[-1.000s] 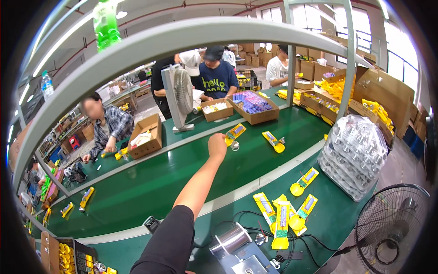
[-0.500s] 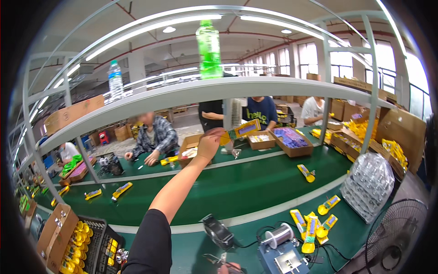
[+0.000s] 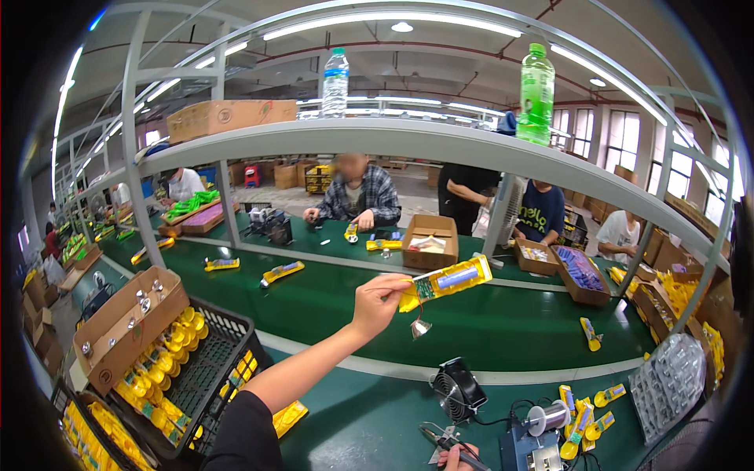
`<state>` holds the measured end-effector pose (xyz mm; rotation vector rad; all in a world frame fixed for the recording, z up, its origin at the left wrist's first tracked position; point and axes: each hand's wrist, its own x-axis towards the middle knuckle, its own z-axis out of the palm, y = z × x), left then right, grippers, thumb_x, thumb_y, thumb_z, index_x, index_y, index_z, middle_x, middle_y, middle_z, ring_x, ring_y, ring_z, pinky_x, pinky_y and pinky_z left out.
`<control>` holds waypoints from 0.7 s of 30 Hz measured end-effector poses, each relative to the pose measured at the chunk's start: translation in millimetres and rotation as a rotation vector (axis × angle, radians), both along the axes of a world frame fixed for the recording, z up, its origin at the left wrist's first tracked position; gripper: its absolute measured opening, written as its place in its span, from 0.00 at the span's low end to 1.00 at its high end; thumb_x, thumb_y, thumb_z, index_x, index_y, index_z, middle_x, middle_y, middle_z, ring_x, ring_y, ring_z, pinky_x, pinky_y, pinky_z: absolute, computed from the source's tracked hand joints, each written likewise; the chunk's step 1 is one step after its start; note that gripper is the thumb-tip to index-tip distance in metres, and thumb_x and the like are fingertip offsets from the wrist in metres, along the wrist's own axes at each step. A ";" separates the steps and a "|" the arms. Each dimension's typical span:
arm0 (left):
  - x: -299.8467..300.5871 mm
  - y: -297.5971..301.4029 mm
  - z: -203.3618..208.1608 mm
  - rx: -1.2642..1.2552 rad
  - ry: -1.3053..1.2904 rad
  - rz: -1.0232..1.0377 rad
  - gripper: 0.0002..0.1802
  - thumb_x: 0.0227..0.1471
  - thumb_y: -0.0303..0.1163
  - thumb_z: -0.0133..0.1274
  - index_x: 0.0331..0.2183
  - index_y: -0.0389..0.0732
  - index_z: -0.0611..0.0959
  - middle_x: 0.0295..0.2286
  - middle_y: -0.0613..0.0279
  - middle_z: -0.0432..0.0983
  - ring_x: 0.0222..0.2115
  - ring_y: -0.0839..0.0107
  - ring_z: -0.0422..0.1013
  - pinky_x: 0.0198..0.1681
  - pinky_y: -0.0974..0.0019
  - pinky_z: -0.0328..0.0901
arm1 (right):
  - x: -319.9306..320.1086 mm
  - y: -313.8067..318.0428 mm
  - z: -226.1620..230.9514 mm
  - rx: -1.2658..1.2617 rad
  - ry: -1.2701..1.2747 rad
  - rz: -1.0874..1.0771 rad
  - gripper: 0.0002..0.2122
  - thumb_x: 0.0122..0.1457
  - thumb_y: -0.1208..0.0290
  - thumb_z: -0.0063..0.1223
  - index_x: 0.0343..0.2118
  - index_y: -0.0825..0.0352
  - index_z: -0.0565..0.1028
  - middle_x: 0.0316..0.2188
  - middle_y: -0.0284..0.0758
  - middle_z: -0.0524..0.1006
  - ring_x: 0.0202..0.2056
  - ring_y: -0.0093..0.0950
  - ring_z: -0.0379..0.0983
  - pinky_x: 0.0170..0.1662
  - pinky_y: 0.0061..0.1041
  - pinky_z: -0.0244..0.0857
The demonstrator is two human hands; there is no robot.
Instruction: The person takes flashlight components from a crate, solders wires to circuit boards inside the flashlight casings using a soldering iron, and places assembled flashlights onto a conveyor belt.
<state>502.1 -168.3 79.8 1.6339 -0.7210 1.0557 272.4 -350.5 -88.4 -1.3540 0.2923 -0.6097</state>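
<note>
My left hand point(image 3: 379, 304) reaches out over the green belt, fingers pinched on the end of an opened yellow flashlight housing point(image 3: 452, 281). A purple-blue cylindrical battery and a green circuit board show inside it. From its wires dangles a small silver reflector cup point(image 3: 422, 328). At the lower edge, my right hand point(image 3: 457, 457), partly cut off, is closed around a soldering iron point(image 3: 437, 436). Close by stand a small black fan point(image 3: 458, 390) and a blue soldering unit point(image 3: 525, 449) with a solder wire spool point(image 3: 549, 416).
Several yellow housings point(image 3: 579, 428) lie beside the spool; others ride on the green belt point(image 3: 353, 326). A black crate point(image 3: 228, 365) with yellow parts and a carton point(image 3: 129, 330) of reflectors stand left. Overhead runs a grey shelf point(image 3: 408, 135) with bottles. Co-workers sit across the belt.
The view has turned left, so the scene sits further right. My left hand with the flashlight housing has come lower and nearer; more of the crate shows. My right hand keeps the soldering iron.
</note>
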 end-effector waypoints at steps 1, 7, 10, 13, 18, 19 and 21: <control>-11.0 5.9 -2.3 0.024 0.018 0.005 0.08 0.39 0.15 0.49 0.26 0.34 0.80 0.29 0.56 0.76 0.29 0.68 0.72 0.33 0.72 0.68 | 1.0 2.2 2.5 -0.005 0.008 0.014 0.07 0.55 0.71 0.45 0.32 0.69 0.66 0.17 0.28 0.68 0.17 0.16 0.62 0.20 0.14 0.57; -56.3 15.2 -6.8 0.029 0.129 -0.004 0.09 0.40 0.15 0.49 0.27 0.35 0.80 0.29 0.58 0.75 0.29 0.70 0.72 0.32 0.73 0.68 | 6.1 -5.0 -6.8 0.099 -0.044 0.029 0.05 0.53 0.74 0.46 0.30 0.69 0.64 0.18 0.31 0.68 0.17 0.15 0.62 0.21 0.12 0.57; -61.9 22.8 -8.2 0.031 0.133 0.015 0.09 0.40 0.15 0.49 0.27 0.35 0.80 0.29 0.57 0.75 0.29 0.70 0.72 0.32 0.74 0.68 | 9.1 -7.7 -11.9 0.047 -0.069 0.019 0.04 0.55 0.74 0.41 0.31 0.68 0.62 0.18 0.31 0.66 0.17 0.15 0.61 0.19 0.11 0.55; -54.1 37.1 -15.5 0.042 0.031 0.037 0.08 0.41 0.16 0.49 0.27 0.33 0.80 0.30 0.58 0.75 0.29 0.73 0.72 0.31 0.75 0.68 | 6.9 -7.1 -10.8 0.029 -0.076 0.011 0.05 0.55 0.74 0.41 0.31 0.68 0.62 0.18 0.30 0.66 0.17 0.15 0.61 0.19 0.11 0.54; -43.9 42.9 -17.5 -0.362 0.514 -0.245 0.07 0.45 0.19 0.49 0.30 0.33 0.79 0.30 0.59 0.75 0.30 0.74 0.72 0.32 0.75 0.68 | 5.1 -9.2 -12.6 -0.034 -0.040 -0.030 0.06 0.56 0.72 0.44 0.29 0.70 0.66 0.17 0.30 0.68 0.17 0.17 0.61 0.20 0.15 0.56; -42.8 43.1 -14.5 -0.551 0.857 -0.388 0.07 0.46 0.20 0.49 0.31 0.33 0.78 0.30 0.58 0.74 0.30 0.74 0.71 0.32 0.75 0.69 | 5.4 -11.3 -15.8 -0.041 -0.032 -0.040 0.06 0.56 0.72 0.44 0.28 0.70 0.67 0.17 0.30 0.69 0.16 0.17 0.61 0.20 0.14 0.56; -34.4 53.7 -19.9 -0.617 0.904 -0.424 0.08 0.47 0.21 0.47 0.33 0.33 0.77 0.31 0.58 0.74 0.30 0.73 0.71 0.32 0.74 0.69 | 3.9 -7.7 -10.9 -0.013 -0.033 -0.025 0.06 0.56 0.73 0.44 0.28 0.70 0.67 0.17 0.31 0.69 0.16 0.16 0.61 0.19 0.14 0.56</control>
